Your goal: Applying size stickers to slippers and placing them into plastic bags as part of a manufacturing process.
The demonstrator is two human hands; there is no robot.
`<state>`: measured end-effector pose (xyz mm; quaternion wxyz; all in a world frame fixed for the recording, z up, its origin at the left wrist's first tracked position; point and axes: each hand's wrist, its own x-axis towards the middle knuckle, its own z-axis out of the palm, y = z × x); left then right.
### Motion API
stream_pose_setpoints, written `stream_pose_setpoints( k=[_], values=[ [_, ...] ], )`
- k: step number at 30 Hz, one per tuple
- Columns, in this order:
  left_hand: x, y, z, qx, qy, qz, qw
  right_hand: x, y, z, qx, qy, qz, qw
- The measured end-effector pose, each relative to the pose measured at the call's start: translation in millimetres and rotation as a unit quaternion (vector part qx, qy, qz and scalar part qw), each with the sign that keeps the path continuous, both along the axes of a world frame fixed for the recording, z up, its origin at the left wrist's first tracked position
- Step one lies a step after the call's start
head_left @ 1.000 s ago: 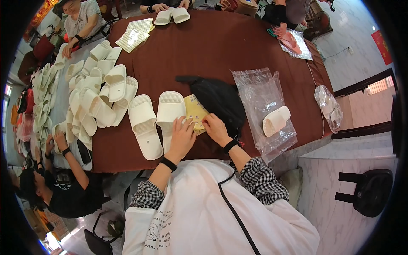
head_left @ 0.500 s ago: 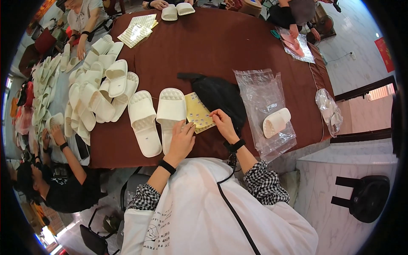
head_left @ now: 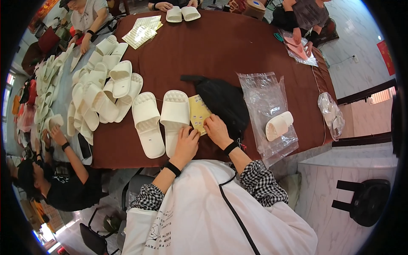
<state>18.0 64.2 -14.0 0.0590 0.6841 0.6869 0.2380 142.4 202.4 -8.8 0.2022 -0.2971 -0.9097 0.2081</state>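
Right hand (head_left: 217,131): thumb and forefinger drawn nearly together at the right edge of a yellow sticker sheet (head_left: 197,108); whether they pinch a sticker or the sheet's edge cannot be told. Left hand (head_left: 186,146): fingers partly bent, tips at the sheet's lower-left edge; whether it grips or merely presses cannot be told.

The sheet lies on the brown tablecloth (head_left: 187,46), at about 10 to 11 o'clock from the right hand and 1 o'clock from the left, between a white slipper (head_left: 176,111) and a black bag (head_left: 223,104). That slipper stands at 11 o'clock from the left hand, near its fingers; a second slipper (head_left: 148,127) is just beside the first, at 10 o'clock.

The black bag sits at 12 o'clock from the right hand. A clear plastic bag (head_left: 259,91) is at 2 o'clock, with a single white slide (head_left: 279,126) at 3 o'clock; whether the slide is inside cannot be told.
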Motion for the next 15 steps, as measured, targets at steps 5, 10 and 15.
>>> stream_pose_setpoints(
  k=[5, 10, 15],
  values=[
    [-1.4, -2.7, -2.6, 0.005, 0.017, 0.003, 1.0, -0.3, 0.1, -3.2, 0.015, -0.015, 0.017, 1.0],
    [-4.2, -5.8, 5.4, -0.025, -0.007, -0.007, 1.0, 0.3, -13.2, 9.1, -0.035, -0.012, 0.033, 0.999],
    [-25.0, -28.5, 30.8, 0.027, -0.093, 0.033, 0.995, -15.2, -27.9, 28.2, -0.177, 0.006, 0.017, 0.984]
  ],
)
